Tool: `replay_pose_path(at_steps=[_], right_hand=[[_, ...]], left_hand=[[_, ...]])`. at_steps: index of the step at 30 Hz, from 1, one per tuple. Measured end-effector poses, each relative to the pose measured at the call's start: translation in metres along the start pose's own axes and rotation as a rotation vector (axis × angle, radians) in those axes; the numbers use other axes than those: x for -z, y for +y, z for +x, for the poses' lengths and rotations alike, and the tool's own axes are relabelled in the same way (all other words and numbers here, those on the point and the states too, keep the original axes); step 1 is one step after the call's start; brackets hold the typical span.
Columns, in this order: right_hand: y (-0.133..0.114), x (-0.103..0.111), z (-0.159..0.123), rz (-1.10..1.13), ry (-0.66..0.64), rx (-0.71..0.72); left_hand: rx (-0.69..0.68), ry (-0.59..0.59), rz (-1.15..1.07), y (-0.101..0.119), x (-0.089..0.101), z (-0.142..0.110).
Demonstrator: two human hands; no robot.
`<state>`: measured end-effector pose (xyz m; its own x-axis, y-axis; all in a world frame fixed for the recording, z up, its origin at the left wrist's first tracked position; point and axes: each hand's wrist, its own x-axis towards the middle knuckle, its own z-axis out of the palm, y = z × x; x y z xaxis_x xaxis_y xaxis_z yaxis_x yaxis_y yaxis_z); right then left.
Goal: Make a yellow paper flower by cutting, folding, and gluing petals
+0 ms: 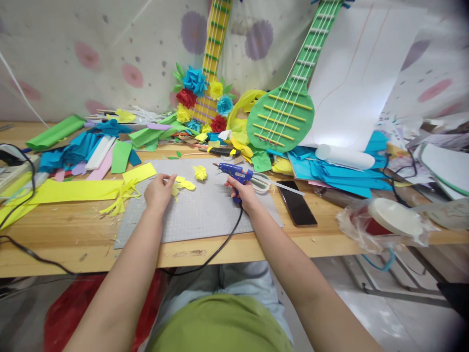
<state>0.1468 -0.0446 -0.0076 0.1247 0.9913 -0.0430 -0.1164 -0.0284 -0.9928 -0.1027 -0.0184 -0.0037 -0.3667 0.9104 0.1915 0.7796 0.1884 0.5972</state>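
My right hand is wrapped round the handle of a blue hot glue gun, its nozzle pointing left over a grey cutting mat. A glue stick juts from the gun's back end. My left hand is at the mat's left side, fingertips pinched at the edge of a small group of yellow paper petals; its grip is partly hidden. A crumpled yellow paper flower sits on the mat between both hands. Scissors lie behind the glue gun.
A black phone lies right of the mat. Yellow crepe strips and fringed scraps are at the left. Behind stand a green paper guitar and a yellow one with flowers. The gun's black cord hangs over the table's front edge.
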Motion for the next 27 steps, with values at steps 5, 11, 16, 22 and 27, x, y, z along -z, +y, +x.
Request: replay_pose_path(at_steps=[5, 11, 16, 22, 27], right_hand=[[-0.002, -0.002, -0.002, 0.001, 0.027, 0.012], [-0.004, -0.003, -0.004, 0.01, 0.013, 0.012], [-0.003, -0.002, -0.002, 0.015, 0.017, 0.005], [0.001, -0.001, 0.001, -0.019, 0.01, 0.009], [0.002, -0.004, -0.002, -0.111, -0.007, 0.048]], left_hand=[[-0.088, -0.104, -0.104, -0.008, 0.007, 0.003], [-0.222, -0.374, -0.269, -0.029, 0.022, 0.008], [-0.039, -0.163, -0.32, -0.042, 0.032, 0.015], [0.155, 0.092, -0.706, -0.022, 0.028, 0.011], [0.1, -0.137, -0.94, 0.013, 0.002, -0.014]])
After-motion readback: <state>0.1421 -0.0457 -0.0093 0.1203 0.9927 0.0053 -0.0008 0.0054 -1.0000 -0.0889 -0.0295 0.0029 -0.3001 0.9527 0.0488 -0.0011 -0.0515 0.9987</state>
